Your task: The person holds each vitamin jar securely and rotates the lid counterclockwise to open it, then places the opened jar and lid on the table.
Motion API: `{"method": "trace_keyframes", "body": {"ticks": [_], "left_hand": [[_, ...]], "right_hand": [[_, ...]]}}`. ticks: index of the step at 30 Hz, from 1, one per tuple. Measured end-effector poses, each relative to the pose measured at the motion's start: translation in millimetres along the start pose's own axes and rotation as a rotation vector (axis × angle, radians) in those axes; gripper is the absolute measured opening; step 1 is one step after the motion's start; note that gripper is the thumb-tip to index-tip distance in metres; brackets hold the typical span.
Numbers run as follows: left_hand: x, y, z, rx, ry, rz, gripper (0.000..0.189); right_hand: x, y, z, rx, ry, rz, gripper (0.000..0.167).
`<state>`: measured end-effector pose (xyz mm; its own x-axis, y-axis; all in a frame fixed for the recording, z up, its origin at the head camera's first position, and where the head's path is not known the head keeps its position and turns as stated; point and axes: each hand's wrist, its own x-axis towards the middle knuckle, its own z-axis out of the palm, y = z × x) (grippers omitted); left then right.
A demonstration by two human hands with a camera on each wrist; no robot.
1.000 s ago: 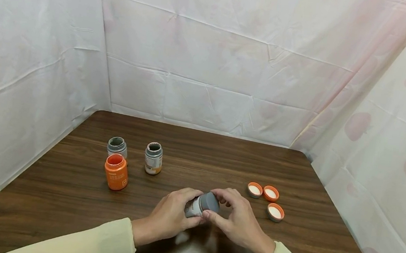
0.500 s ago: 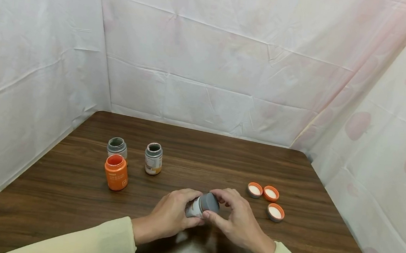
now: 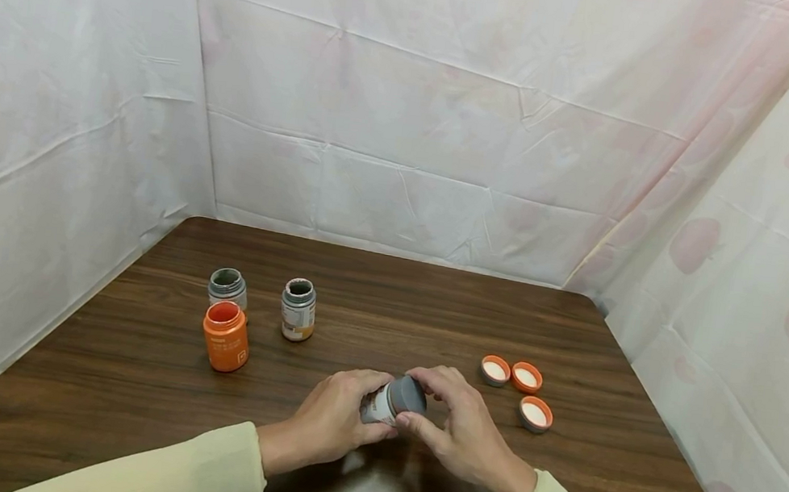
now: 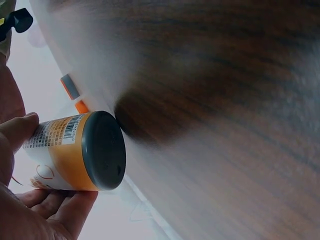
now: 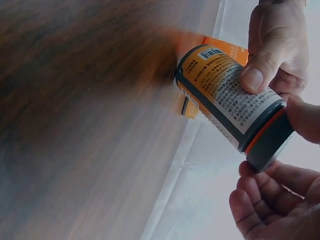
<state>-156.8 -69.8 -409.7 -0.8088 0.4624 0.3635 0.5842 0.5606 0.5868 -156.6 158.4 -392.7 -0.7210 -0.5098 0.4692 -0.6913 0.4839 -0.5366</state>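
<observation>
My left hand grips the body of a tilted grey bottle with a white and orange label. On its mouth sits a grey cap, pinched between the thumb and fingers of my right hand. In the right wrist view an orange ring shows under the cap, between it and the bottle. The left wrist view shows the dark base of the bottle; its lower edge appears to touch the table.
On the left of the wooden table stand an uncapped orange bottle, a grey bottle partly behind it, and another grey bottle. Three loose caps lie inside-up on the right, the nearest cap slightly apart. White sheeting surrounds the table.
</observation>
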Motion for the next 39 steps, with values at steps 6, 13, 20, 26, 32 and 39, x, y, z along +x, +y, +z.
{"method": "trace_keyframes", "body": {"ticks": [6,13,20,26,32,39], "left_hand": [[0.0,-0.8,-0.4,-0.042,-0.004,0.007,0.042],[-0.2,-1.3,-0.5,-0.055,-0.011,0.002,0.046],[-0.2,-1.8,-1.0,-0.044,0.002,0.015,0.053],[0.0,-2.5,-0.7,-0.038,0.003,0.018,0.055],[0.6,-3.1,0.3,-0.045,0.012,0.027,0.048],[1.3,-3.3,0.7,-0.056,0.010,0.031,0.042]], "right_hand": [[0.9,0.4,-4.0,0.010,-0.038,-0.047,0.055],[1.1,1.4,-8.7,0.010,-0.091,-0.081,0.064],[3.7,0.1,-10.4,0.038,-0.105,-0.159,0.073],[4.7,-0.4,-11.2,0.033,-0.098,-0.212,0.078],[2.3,-2.4,-11.5,0.007,-0.080,-0.103,0.069],[0.7,-4.2,-7.9,-0.034,-0.014,0.027,0.061]]}}
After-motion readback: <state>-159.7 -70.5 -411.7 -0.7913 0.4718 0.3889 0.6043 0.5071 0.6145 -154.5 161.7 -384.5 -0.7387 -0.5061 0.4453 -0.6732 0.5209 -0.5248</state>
